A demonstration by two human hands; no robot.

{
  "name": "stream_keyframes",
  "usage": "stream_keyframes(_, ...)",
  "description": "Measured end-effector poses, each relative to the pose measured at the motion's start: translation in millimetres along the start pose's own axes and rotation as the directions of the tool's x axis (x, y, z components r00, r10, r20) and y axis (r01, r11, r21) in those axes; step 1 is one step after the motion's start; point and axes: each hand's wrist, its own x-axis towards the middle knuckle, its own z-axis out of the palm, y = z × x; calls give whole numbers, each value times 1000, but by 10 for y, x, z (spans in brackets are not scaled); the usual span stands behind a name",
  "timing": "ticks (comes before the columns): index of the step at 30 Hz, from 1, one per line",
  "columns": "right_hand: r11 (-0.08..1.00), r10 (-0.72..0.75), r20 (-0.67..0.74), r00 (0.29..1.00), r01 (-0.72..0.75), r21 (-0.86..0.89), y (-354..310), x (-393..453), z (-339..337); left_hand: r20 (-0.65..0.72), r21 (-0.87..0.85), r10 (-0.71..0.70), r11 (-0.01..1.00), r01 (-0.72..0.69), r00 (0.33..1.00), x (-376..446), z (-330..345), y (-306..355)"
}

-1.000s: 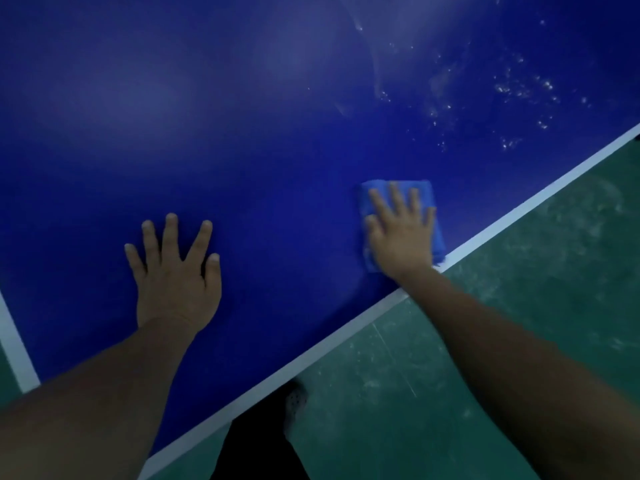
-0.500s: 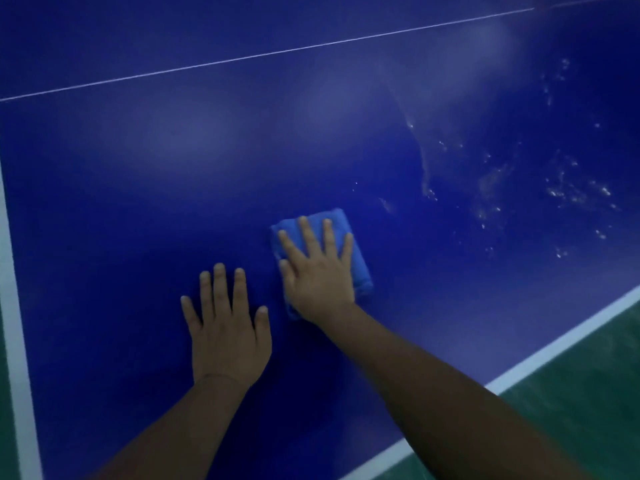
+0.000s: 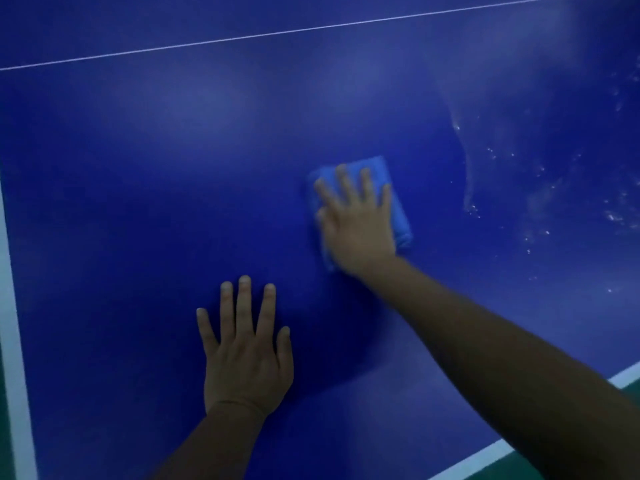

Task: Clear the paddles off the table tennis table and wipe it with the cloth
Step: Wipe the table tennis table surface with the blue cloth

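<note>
A folded blue cloth lies flat on the dark blue table tennis table. My right hand presses down on the cloth with straight, spread fingers and covers most of it. My left hand rests palm down on the bare table surface, fingers straight, below and to the left of the cloth. No paddle shows in the view.
White specks and a smear mark the table to the right of the cloth. A thin white centre line crosses the top. White edge lines run along the left and lower right, with green floor beyond.
My right hand has slid the cloth from the table's near edge inward, away from me. My left hand has stayed flat on the table while the view shifted further over it.
</note>
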Motion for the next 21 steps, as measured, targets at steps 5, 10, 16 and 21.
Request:
stream_keyframes(5,988,-129,62,990,133,-76,545,34,-106,4,-5,7,1000,-7,1000,-3,-16,8)
stream_keyframes(10,995,-50,33,998,53,-81,342,41,-109,-4,-18,5,1000,-5,1000,4,-11,19)
stream_keyframes(16,966,-258,84,962,257,24,-995,289,53,17,10,-5,1000,5,1000,1,-25,26)
stream_keyframes(21,998,68,-6,998,-68,-17,-214,1139,-9,16,24,-9,1000,9,1000,6,-9,23)
